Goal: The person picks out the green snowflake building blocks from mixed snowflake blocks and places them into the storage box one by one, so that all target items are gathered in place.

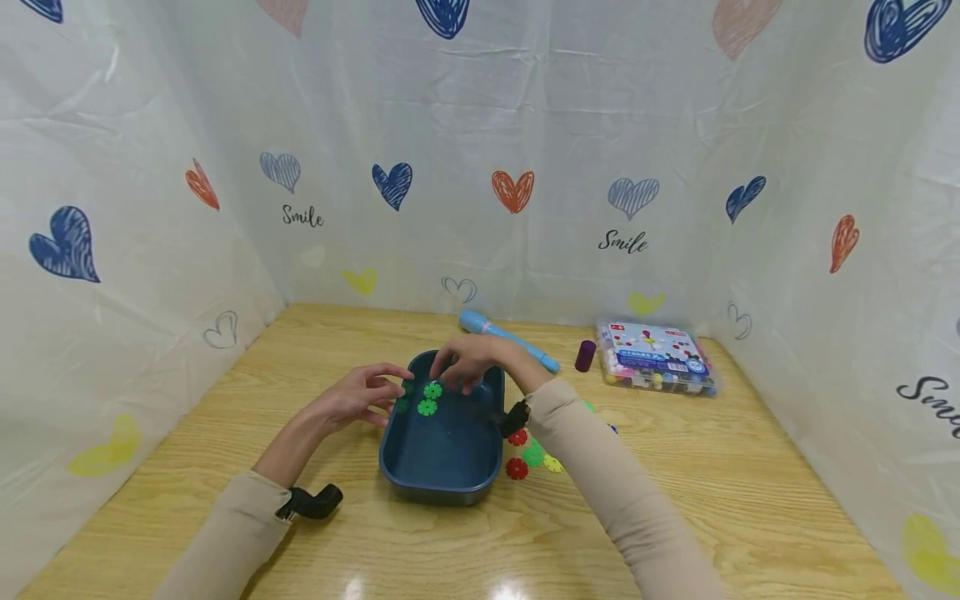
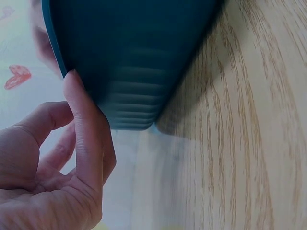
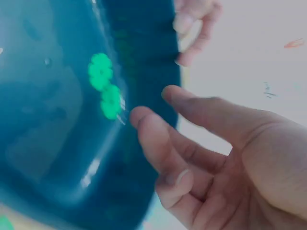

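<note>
A dark blue-green plastic basin (image 1: 450, 454) stands on the wooden table. Two green flower-shaped discs (image 1: 427, 407) lie touching each other inside it, near its left wall. My left hand (image 1: 360, 393) is at the basin's left side, and a fingertip touches the rim in the left wrist view. Over the basin's far part is my right hand (image 1: 471, 358). In the right wrist view its thumb and index finger stand apart beside the green discs (image 3: 111, 101), with nothing between them.
Red discs (image 1: 517, 468), a green disc (image 1: 533, 454) and a yellow disc (image 1: 552, 463) lie right of the basin, partly behind the right forearm. Farther back are a light blue stick (image 1: 474, 322), a purple cylinder (image 1: 585, 356) and a clear box (image 1: 658, 358) of small coloured parts.
</note>
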Demonstrator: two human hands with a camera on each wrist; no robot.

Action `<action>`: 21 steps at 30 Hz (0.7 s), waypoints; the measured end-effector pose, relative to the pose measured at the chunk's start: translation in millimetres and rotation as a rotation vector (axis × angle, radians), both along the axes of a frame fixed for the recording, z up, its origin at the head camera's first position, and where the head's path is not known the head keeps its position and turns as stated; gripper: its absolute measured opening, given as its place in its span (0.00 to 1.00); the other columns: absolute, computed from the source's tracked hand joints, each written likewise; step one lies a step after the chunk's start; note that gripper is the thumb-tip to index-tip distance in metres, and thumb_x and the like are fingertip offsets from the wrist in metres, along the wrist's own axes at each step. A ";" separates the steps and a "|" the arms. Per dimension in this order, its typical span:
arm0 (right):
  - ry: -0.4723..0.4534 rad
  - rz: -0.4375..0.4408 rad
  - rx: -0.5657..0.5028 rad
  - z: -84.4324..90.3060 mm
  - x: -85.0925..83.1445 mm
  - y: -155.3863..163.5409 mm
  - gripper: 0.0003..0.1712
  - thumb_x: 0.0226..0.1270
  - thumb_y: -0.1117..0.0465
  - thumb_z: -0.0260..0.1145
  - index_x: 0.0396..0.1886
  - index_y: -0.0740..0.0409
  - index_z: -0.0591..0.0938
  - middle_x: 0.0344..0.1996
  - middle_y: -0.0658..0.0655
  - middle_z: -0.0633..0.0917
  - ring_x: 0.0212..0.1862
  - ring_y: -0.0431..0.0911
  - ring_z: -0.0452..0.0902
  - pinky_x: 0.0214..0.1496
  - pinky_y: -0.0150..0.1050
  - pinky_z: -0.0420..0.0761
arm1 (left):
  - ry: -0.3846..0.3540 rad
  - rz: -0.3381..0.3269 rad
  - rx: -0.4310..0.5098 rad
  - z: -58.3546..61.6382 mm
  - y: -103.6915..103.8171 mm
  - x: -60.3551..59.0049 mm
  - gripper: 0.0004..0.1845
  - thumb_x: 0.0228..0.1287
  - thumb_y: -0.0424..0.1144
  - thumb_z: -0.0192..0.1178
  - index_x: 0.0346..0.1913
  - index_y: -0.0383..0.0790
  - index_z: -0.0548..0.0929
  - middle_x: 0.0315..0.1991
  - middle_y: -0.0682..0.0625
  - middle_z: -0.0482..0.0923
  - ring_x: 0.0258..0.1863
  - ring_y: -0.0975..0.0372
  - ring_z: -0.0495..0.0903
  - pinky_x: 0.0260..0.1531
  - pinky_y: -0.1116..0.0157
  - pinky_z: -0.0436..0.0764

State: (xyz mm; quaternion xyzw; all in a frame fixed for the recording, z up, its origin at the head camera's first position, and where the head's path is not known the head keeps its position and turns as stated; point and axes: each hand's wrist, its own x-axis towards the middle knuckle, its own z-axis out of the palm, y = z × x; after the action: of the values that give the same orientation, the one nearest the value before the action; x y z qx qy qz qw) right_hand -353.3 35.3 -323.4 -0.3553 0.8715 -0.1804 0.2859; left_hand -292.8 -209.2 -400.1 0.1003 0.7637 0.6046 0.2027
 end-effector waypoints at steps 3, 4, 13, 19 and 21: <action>0.051 0.019 -0.015 13.8 4.6 13.7 0.18 0.76 0.61 0.56 0.62 0.55 0.79 0.41 0.59 0.87 0.31 0.47 0.86 0.31 0.39 0.83 | -0.005 0.011 -0.001 -0.4 1.3 -0.2 0.25 0.71 0.40 0.58 0.67 0.39 0.69 0.51 0.41 0.77 0.34 0.61 0.80 0.30 0.65 0.86; 0.060 0.025 -0.018 18.5 6.7 19.0 0.18 0.76 0.60 0.56 0.62 0.56 0.78 0.41 0.58 0.87 0.32 0.48 0.87 0.29 0.37 0.82 | -0.007 0.015 -0.001 -0.3 1.7 -0.2 0.24 0.71 0.40 0.58 0.67 0.39 0.69 0.49 0.42 0.78 0.34 0.61 0.80 0.30 0.65 0.86; 0.100 0.088 -0.033 41.7 30.0 76.8 0.18 0.76 0.61 0.56 0.62 0.56 0.78 0.44 0.59 0.87 0.30 0.47 0.86 0.26 0.33 0.78 | -0.012 0.026 0.001 2.0 2.5 -0.3 0.24 0.71 0.38 0.58 0.67 0.40 0.70 0.43 0.49 0.78 0.33 0.62 0.79 0.29 0.65 0.86; 0.082 0.084 -0.049 34.8 44.9 117.0 0.19 0.76 0.59 0.56 0.62 0.56 0.77 0.45 0.57 0.88 0.28 0.40 0.84 0.33 0.34 0.82 | -0.006 0.023 0.004 1.2 2.1 0.2 0.24 0.71 0.38 0.58 0.67 0.39 0.70 0.43 0.48 0.79 0.33 0.62 0.79 0.29 0.65 0.86; 0.082 0.088 -0.087 29.2 50.2 130.6 0.19 0.76 0.60 0.57 0.62 0.58 0.78 0.45 0.59 0.88 0.28 0.40 0.85 0.37 0.34 0.84 | -0.010 0.023 0.005 0.5 2.7 0.4 0.25 0.70 0.39 0.59 0.67 0.39 0.70 0.44 0.46 0.79 0.33 0.62 0.79 0.29 0.65 0.86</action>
State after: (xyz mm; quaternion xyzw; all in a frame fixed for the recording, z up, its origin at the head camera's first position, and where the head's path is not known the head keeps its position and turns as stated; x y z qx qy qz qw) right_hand -303.0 165.9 -294.2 -0.4122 0.8574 -0.1906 0.2420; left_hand -292.4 -206.4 -399.7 0.0890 0.7623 0.6094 0.1991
